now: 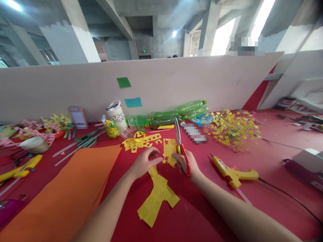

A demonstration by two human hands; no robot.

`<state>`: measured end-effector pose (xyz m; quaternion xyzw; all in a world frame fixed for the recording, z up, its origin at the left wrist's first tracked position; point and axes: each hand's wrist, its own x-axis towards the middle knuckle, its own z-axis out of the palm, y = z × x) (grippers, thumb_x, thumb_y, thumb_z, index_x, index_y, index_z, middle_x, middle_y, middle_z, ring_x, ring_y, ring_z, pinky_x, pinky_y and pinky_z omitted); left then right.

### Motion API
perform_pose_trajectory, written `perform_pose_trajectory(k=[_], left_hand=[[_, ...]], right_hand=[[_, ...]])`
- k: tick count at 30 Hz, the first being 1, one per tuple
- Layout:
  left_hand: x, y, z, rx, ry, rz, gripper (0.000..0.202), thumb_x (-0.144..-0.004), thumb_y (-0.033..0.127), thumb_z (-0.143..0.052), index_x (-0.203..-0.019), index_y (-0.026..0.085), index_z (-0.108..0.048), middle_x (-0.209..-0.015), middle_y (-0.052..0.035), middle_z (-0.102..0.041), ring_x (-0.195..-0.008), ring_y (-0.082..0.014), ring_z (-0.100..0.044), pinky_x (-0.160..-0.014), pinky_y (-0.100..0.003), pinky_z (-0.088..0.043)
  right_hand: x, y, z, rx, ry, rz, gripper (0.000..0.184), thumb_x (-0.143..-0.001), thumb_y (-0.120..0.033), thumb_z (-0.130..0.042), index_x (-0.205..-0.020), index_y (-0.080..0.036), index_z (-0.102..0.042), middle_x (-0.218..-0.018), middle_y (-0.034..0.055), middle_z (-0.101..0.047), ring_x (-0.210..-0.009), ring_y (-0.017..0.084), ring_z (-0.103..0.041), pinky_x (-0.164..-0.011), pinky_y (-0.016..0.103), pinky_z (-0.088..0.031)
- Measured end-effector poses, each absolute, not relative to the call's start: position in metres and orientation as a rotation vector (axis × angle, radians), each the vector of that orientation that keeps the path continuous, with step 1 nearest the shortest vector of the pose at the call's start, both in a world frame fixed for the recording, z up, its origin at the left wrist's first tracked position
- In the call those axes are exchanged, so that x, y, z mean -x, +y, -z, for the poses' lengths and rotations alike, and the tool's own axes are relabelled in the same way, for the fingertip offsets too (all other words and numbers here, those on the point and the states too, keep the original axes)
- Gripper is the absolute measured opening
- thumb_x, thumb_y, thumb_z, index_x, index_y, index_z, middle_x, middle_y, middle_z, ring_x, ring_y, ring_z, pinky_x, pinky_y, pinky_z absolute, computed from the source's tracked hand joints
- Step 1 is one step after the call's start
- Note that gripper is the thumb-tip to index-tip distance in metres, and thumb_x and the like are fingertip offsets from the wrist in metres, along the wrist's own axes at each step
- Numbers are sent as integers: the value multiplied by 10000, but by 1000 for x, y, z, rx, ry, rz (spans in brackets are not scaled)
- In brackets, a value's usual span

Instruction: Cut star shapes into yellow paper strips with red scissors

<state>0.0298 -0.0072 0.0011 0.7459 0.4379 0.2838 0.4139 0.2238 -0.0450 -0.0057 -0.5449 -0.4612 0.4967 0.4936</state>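
My right hand is closed around scissors with red handles, their blades pointing away from me. Its fingertips are by a yellow sheet with a star-shaped cutout; whether they touch it I cannot tell. Loose yellow stars lie beside that sheet, between my hands. My left hand hovers open there, fingers loosely curved and thumb apart, with nothing visible in it. Closer to me lie overlapping yellow offcuts. Yellow scraps with star holes are heaped beyond my left hand.
Orange sheets cover the left side. A yellow glue gun with a cord lies right, below a bunch of yellow stars. Green bottles, a white cup and a yellow cutter line the partition.
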Motion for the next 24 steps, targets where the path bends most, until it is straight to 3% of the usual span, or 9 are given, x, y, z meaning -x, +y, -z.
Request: perform_pose_trajectory(k=[4, 8, 11, 16, 24], left_hand=[[-52, -27, -2, -1396, 832, -841, 323, -809, 428, -589, -1041, 203, -588, -941, -52, -625, -874, -201, -583, -800, -323, -444], [-57, -29, 9, -1192, 947, -1080, 244, -741, 405, -671, -809, 175, -625, -736, -4, -610, -711, -150, -572, -684, -258, -439], [-51, -24, 11, -1143, 970, -1093, 217, -722, 380, -689, -745, 178, -613, -647, 29, -577, -612, -119, -550, -586, -222, -414], [-39, -17, 3, -1099, 965, -1155, 226, -711, 387, -670, -757, 173, -613, -649, 8, -634, -535, -139, -593, -544, -253, -448], [-25, -5, -5, -1006, 993, -1463, 243, -721, 384, -643, -841, 189, -562, -578, 38, -603, -442, -118, -549, -411, -207, -390]], right_hand=[[-213, -55, -1, 1322, -1183, -1258, 213, -734, -255, -562, -589, -210, -413, -354, -91, -421, -276, 83, -398, -336, 199, -323], [-203, -64, -3, 1336, -1262, -1300, 223, -744, -300, -597, -618, -202, -440, -400, -83, -461, -276, 74, -394, -308, 186, -275], [-202, -65, -2, 1342, -1326, -1254, 262, -759, -380, -623, -660, -194, -466, -465, -67, -495, -315, 70, -412, -329, 182, -278], [-209, -63, -7, 1403, -1375, -1187, 382, -781, -504, -608, -642, -198, -427, -470, -63, -436, -355, 73, -387, -359, 190, -285], [-218, -65, -11, 1463, -1802, -1163, 398, -766, -501, -635, -620, -186, -441, -540, -49, -414, -481, 87, -401, -426, 187, -283]])
